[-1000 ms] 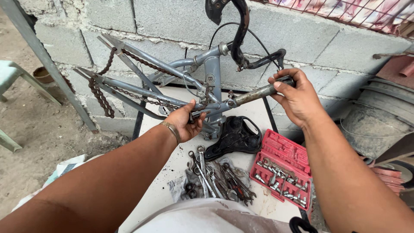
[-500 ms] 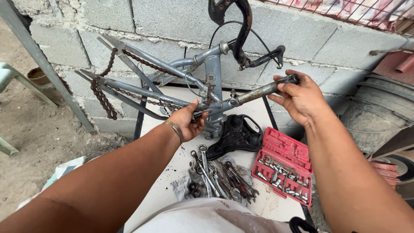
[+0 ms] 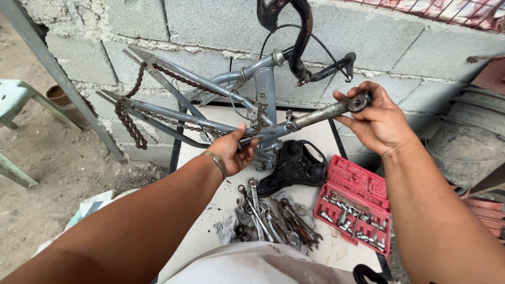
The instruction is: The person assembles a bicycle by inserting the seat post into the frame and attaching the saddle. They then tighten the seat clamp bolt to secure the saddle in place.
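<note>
A grey-blue bicycle frame (image 3: 263, 92) lies upside down over a white table (image 3: 210, 231), with a rusty chain (image 3: 129, 115) hanging off its rear stays. My left hand (image 3: 234, 152) grips the frame near the bottom bracket; a metal bracelet sits on that wrist. My right hand (image 3: 376, 118) holds the end of the grey seat post (image 3: 329, 109), which sticks out to the right. A black saddle (image 3: 294, 165) rests on the table under the frame. Black handlebars (image 3: 297, 31) and a cable rise at the top against the block wall.
Several wrenches (image 3: 268, 218) lie in a pile at the table's near edge. An open red socket set case (image 3: 355, 208) sits to their right. A pale green stool (image 3: 18, 100) stands on the dirt floor at left. A grey tub (image 3: 463, 147) is at right.
Both hands stay on the frame and seat post; the view has shifted slightly, and the seat post end has tilted a little upward in my right hand.
</note>
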